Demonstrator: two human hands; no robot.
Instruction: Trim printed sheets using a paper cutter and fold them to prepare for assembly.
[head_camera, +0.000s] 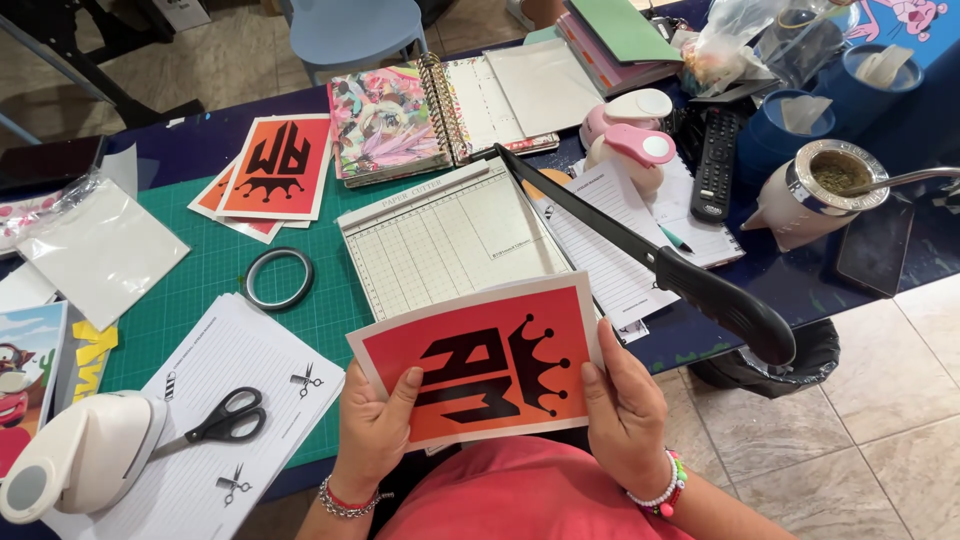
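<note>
Both hands hold a stack of printed cards (480, 360), red-orange with a black crowned monogram and a white border, over my lap. My left hand (375, 425) grips its lower left corner, thumb on the front. My right hand (625, 405) grips its right edge. Just beyond the cards lies a white paper cutter (440, 240) with a gridded bed, its black-handled blade arm (700, 285) raised and swung out to the right.
More of the same prints (275, 165) lie on the green cutting mat (215, 275), with a tape roll (278, 278), black scissors (225, 420) on printed sheets and a white punch (85, 455). Open planner (440, 110), pink punches (630, 130), remote (715, 165), mate cup (815, 195) behind.
</note>
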